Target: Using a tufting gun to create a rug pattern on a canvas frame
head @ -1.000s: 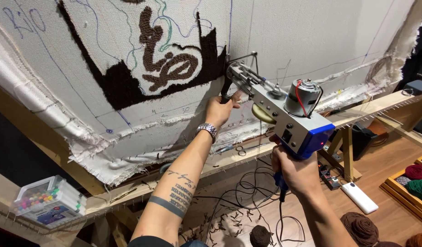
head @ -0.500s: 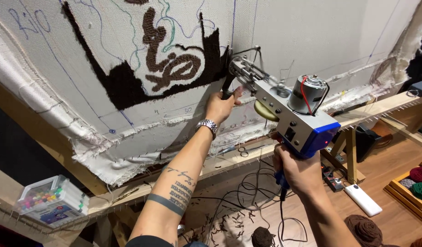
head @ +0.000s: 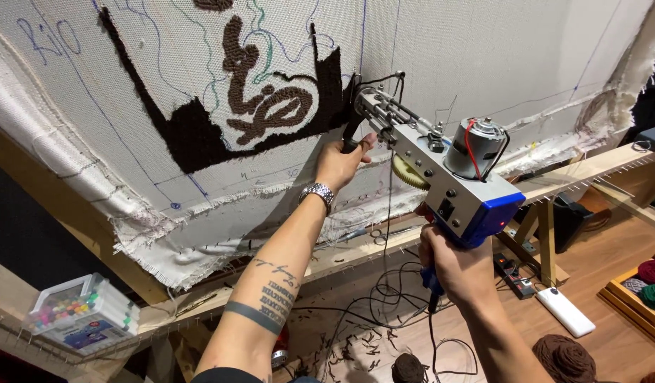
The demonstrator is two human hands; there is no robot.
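A clear plastic box of coloured markers with a blue label is sitting low left on the frame. The left hand is gripping the tufting gun's black front handle against the cloth; the right hand is clenching its blue rear grip.

The right hand is covering the grip of the tufting gun. The gun's needle tip is sitting too small to make out against the cloth, whose top is running off the upper edge. Yarn balls are being cut by the bottom edge.
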